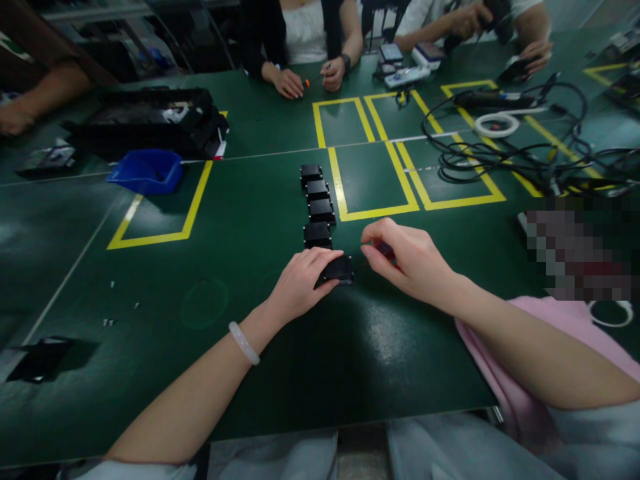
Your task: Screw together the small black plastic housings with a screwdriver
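Observation:
On the green table, my left hand (303,283) grips the nearest small black rectangular part (340,268), thumb at its near side and fingers over its far side. To the right and a little apart from that part is my right hand (400,257), its thumb and index finger brought together in a pinch. Whatever lies between those fingertips is too small to make out. Beyond my left hand, several similar black parts (317,233) run away from me in a loose row.
Yellow tape outlines (377,215) mark the table. A blue bin (147,171) and a black tray (150,120) stand left. Tangled black cables (465,163) lie right. Small screws (109,323) and a dark piece (40,360) lie near left. People sit across, hands (290,83) on the table.

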Tool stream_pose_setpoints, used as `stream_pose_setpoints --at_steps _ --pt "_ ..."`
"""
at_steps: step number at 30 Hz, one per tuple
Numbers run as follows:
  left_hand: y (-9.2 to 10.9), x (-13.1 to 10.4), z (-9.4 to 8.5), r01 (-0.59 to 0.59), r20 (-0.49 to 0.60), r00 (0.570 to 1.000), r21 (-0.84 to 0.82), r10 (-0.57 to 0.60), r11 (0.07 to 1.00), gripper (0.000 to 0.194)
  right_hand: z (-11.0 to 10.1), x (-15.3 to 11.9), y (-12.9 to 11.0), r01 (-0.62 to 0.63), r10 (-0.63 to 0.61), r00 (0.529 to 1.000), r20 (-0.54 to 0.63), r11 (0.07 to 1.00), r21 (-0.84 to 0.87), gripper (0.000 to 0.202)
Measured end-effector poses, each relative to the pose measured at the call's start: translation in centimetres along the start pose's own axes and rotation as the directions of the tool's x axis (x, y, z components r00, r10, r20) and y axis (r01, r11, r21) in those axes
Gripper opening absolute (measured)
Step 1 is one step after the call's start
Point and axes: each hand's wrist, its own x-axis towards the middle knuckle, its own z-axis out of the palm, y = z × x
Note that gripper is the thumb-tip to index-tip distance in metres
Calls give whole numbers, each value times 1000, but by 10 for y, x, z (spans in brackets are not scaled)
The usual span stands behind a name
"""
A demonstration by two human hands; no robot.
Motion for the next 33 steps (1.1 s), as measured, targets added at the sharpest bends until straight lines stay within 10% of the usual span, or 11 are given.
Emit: stream_pose_setpoints --at_steps 33 --pt "1 0 -1 5 -1 1000 -15 -5 1000 42 -3 0 -5 -39 40 999 24 998 -49 12"
